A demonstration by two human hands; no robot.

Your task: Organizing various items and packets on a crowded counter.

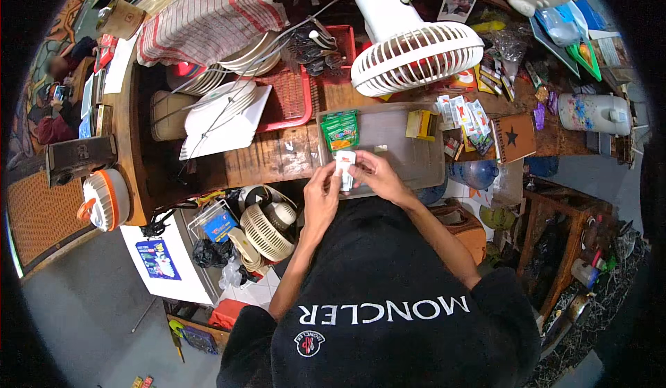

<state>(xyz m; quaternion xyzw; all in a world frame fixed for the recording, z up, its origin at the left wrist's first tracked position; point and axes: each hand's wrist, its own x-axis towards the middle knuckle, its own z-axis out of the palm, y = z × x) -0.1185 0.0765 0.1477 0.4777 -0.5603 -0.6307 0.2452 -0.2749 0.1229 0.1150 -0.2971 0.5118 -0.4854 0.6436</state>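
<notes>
Between my two hands is a small stack of white sachets [345, 162], held upright over the near edge of a translucent plastic tray [382, 167]. My left hand [321, 190] grips the stack from its left side, thumb across the front. From the right, my right hand [382, 176] pinches the same stack with thumb and fingers. Just beyond the sachets, green packets [340, 130] lie in the tray's left end. A small yellow box [421, 125] sits at its far right corner. More white sachets [463, 113] are spread on the wooden table right of the tray.
A white desk fan [416, 57] stands behind the tray. Stacked plates [223, 102] and a red plastic basket [291, 97] are at the left, crossed by a grey cable. A brown notebook [514, 137] and a floral jug [593, 113] stand right. Another person [54, 97] is at far left.
</notes>
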